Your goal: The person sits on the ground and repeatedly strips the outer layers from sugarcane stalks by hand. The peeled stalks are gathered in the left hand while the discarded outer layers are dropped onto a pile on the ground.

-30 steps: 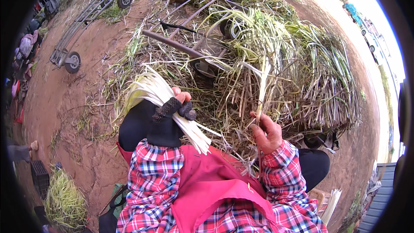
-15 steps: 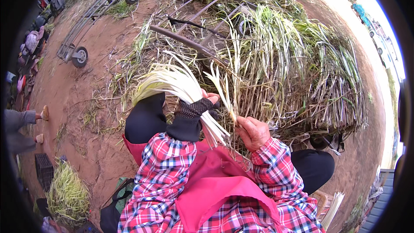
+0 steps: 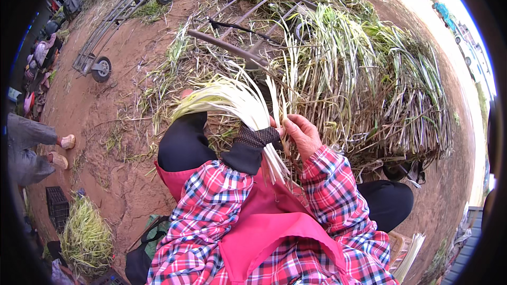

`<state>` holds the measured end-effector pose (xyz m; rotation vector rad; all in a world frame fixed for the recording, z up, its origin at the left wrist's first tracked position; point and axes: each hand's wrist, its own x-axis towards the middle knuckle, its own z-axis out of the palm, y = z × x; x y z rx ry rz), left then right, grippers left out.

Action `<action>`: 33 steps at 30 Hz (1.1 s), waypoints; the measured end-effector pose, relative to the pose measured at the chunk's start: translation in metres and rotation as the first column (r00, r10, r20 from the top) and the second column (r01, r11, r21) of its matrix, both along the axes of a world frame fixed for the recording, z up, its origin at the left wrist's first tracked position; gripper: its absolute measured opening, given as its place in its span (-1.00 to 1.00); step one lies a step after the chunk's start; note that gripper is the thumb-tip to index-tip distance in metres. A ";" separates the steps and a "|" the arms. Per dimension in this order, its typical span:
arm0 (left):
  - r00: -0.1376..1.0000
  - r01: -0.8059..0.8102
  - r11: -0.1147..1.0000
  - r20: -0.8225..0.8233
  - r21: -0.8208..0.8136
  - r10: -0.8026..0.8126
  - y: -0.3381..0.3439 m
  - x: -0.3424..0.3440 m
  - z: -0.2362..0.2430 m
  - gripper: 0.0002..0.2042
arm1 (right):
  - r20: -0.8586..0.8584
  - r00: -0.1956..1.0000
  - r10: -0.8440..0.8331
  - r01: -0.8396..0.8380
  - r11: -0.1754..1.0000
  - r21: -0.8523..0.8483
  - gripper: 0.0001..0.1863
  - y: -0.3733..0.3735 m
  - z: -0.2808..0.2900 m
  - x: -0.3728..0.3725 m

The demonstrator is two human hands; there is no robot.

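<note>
A bundle of long, pale yellow-white leafy stalks (image 3: 227,97), resembling blanched chives, lies across my left hand (image 3: 257,138), which is closed around it in a dark dotted fingerless glove. Its leafy tops droop left over my knee and the white ends point down toward my pink apron. Bare and pinched, my right hand (image 3: 303,135) is at the left fingertips, gripping a small stalk (image 3: 281,106) that stands upright with dry strands about it. The two hands nearly touch, so some fingertips are hidden.
A large heap of green and browned stalks (image 3: 338,79) rests on a metal-framed cart (image 3: 227,45) ahead and right. Another hand cart (image 3: 124,16) stands far left. Beside a black crate (image 3: 56,204) is a yellowish pile (image 3: 87,235). A person's legs (image 3: 31,145) show at left.
My right hand has moved up and left with the small stalk, meeting my left hand. The left hand and bundle have shifted slightly right. The person's feet at left have come further into view.
</note>
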<state>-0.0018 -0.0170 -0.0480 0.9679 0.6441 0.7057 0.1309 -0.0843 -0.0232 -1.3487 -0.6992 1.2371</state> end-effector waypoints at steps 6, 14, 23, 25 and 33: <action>0.991 -0.129 0.988 -0.050 -0.081 0.126 0.009 -0.004 0.011 -0.80 | 0.902 0.424 -0.085 -0.103 0.985 0.142 -0.85 -0.014 -0.008 0.044; 0.872 -0.466 0.840 0.017 -0.277 0.489 0.034 -0.044 0.044 -0.73 | 0.973 0.115 0.200 0.744 0.631 -0.218 -0.82 -0.096 0.019 0.212; 0.996 -0.080 0.980 0.029 -0.183 0.086 0.024 -0.032 0.033 -0.74 | 0.675 0.680 0.288 -0.507 0.849 0.148 -0.54 0.001 0.033 0.024; 0.999 0.001 0.996 0.033 -0.085 0.002 0.028 -0.035 0.035 -0.75 | 0.260 0.830 0.493 -0.532 0.840 0.107 -0.70 0.015 0.028 0.001; 0.915 -0.350 0.905 0.116 -0.242 0.386 0.029 -0.050 0.046 -0.74 | 0.873 0.480 0.086 -0.093 0.995 -0.047 -0.96 -0.075 0.008 0.157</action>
